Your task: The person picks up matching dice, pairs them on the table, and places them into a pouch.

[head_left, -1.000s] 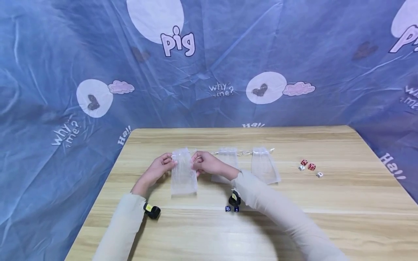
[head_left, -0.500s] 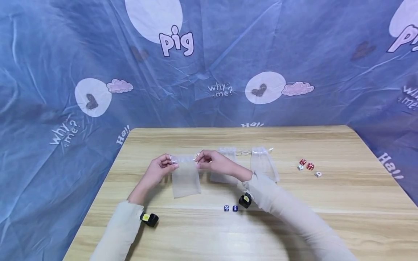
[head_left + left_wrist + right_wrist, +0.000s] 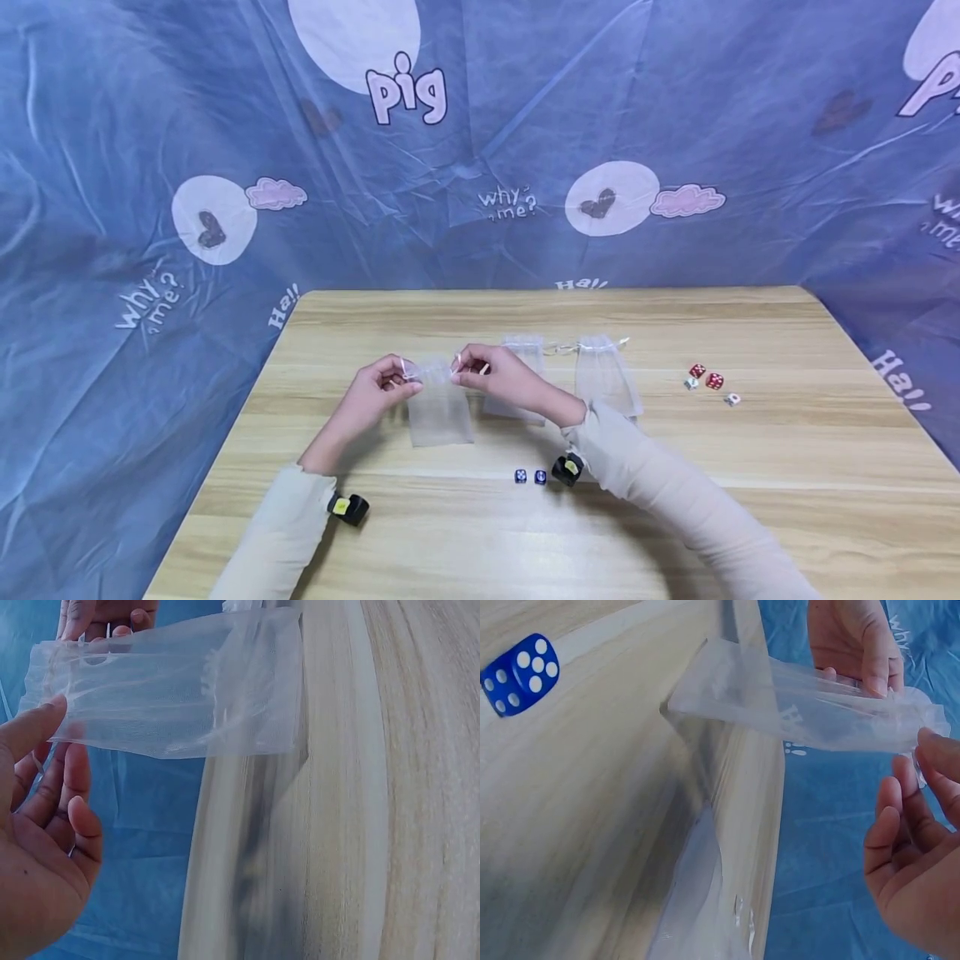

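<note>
A sheer white drawstring bag (image 3: 441, 414) hangs between the two hands, its gathered mouth at the top and its lower edge toward the table. My left hand (image 3: 382, 385) pinches the left corner of the mouth between thumb and fingers. At the opposite corner my right hand (image 3: 491, 377) pinches the mouth, with a bit of ribbon at its fingers. The left wrist view shows the see-through bag (image 3: 165, 690) stretched between both hands. In the right wrist view, the right thumb and fingers hold the bag's (image 3: 817, 709) top edge. Nothing can be seen inside it.
Two more sheer bags lie flat at the back, one partly behind the right hand and another bag (image 3: 606, 379) farther right. Two blue dice (image 3: 521, 477) sit in front. Red dice (image 3: 715, 381) and white dice (image 3: 732, 399) lie at the right of the wooden table (image 3: 450, 533).
The bag's mouth has been lowered from upright to stretched flat between the hands. Both hands and the bag have shifted slightly right. The dice and other bags stay put.
</note>
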### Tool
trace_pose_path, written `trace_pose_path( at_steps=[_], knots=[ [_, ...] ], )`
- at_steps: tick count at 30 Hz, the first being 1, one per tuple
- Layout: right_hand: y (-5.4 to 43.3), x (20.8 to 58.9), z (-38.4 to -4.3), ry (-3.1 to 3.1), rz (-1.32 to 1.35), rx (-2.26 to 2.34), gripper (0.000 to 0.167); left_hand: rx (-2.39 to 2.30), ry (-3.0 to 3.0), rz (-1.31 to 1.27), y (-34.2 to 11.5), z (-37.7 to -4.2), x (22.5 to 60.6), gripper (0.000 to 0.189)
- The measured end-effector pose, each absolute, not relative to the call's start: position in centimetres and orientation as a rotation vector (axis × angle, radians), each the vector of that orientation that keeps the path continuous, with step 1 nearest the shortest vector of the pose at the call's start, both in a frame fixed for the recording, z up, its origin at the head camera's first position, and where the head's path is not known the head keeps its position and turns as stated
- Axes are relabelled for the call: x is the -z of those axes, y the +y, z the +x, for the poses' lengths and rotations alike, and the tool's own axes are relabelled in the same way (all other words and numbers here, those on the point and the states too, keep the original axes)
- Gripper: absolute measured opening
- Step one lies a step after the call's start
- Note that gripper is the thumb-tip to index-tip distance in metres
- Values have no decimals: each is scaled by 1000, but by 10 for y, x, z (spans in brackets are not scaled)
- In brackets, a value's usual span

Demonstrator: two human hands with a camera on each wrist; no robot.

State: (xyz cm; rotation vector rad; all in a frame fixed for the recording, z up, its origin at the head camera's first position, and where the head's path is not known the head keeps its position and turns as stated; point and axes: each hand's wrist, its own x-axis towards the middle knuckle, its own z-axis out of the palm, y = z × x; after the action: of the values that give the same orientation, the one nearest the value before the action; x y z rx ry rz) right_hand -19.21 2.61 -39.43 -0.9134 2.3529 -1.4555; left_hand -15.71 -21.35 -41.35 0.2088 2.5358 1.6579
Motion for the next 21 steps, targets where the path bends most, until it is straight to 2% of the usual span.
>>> trace_pose_path(
  at_steps=[16,21],
  knots=[
    [41,399,-188,2391,-925,1523,6,-1463,2690,434,-221,-138,401,28],
    [44,400,-189,2377,-895,1536,6,-1535,2692,384,-233,-133,401,25]
  ],
)
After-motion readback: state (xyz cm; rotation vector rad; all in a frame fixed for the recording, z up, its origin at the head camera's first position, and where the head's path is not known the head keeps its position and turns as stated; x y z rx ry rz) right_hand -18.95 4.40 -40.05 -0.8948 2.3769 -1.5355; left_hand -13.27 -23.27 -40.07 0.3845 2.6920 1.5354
